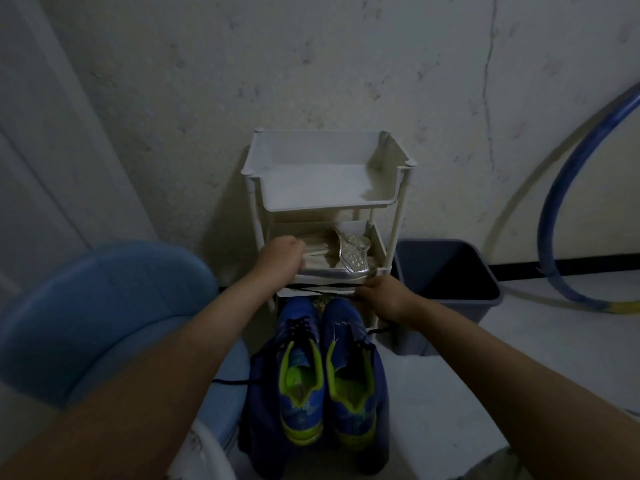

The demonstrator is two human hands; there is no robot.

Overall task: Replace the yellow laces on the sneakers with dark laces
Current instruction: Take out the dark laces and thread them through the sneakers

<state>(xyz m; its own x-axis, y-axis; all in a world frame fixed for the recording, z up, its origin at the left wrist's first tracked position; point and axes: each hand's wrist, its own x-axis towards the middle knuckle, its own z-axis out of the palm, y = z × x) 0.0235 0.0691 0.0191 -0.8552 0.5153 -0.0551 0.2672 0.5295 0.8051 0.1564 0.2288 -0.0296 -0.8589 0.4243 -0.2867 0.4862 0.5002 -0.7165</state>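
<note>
Cracked, pale wall fills the dim background, with a black strip along its foot at the right. Against it stands a white rack; its top tray is bare and the tray below holds silver sandals. On the pale floor in front, two blue sneakers with lime lining sit side by side, toes under the rack, dark laces in their eyelets and loose ends trailing to either side. A blue chair is at the left, a grey bin just right of the rack, and a blue hoop leans on the wall. A dark lace stretches across the lower tray's front. The right hand pinches its end with curled fingers. The left hand is curled over the tray's left rim; I cannot tell what it holds.
</note>
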